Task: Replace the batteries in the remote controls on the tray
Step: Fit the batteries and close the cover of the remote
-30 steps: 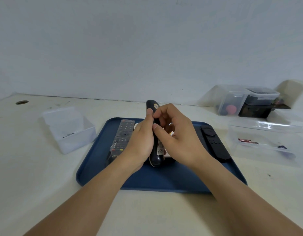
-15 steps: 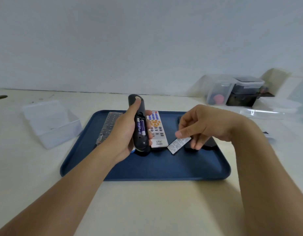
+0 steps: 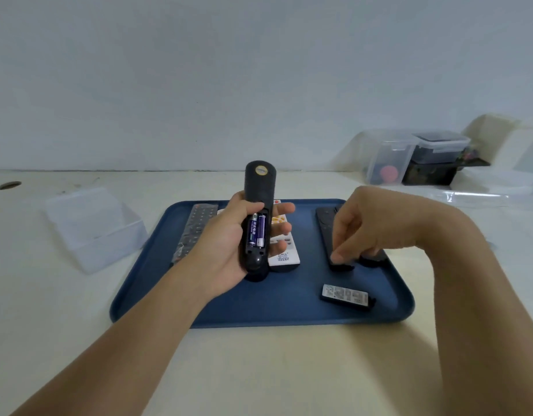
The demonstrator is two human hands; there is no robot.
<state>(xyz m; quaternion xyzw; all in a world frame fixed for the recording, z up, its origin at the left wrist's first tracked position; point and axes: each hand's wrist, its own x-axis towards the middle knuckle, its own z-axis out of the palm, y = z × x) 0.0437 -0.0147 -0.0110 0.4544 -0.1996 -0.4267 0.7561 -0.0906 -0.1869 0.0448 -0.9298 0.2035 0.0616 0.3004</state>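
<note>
My left hand (image 3: 229, 244) grasps a black remote (image 3: 257, 219), holding it upright over the left middle of a blue tray (image 3: 217, 307) on the cream table (image 3: 274, 370). The remote's back faces me with its battery bay uncovered, and two purple batteries (image 3: 257, 230) sit side by side inside it. My thumb lies along the remote's left edge and my fingers wrap round from behind, their tips showing on the right.

My right hand (image 3: 367, 226) hangs over the right part of the tray, fingers loosely curled downward and holding nothing. Its fingertips (image 3: 337, 257) are just above, or perhaps touching, the near end of a slim black remote (image 3: 326, 223) lying on the tray; I cannot tell which. On the tray floor near me and to the right lies the battery cover (image 3: 346, 296), label side up, apart from both hands.

A white remote (image 3: 281, 250) with coloured buttons lies on the tray behind the one I hold. A grey remote (image 3: 194, 228) in clear wrap lies along the tray's left side.

Left of the tray stands a clear plastic box (image 3: 94, 226). At the far right, against the pale wall, stand clear storage containers (image 3: 409, 157), one showing something red.
</note>
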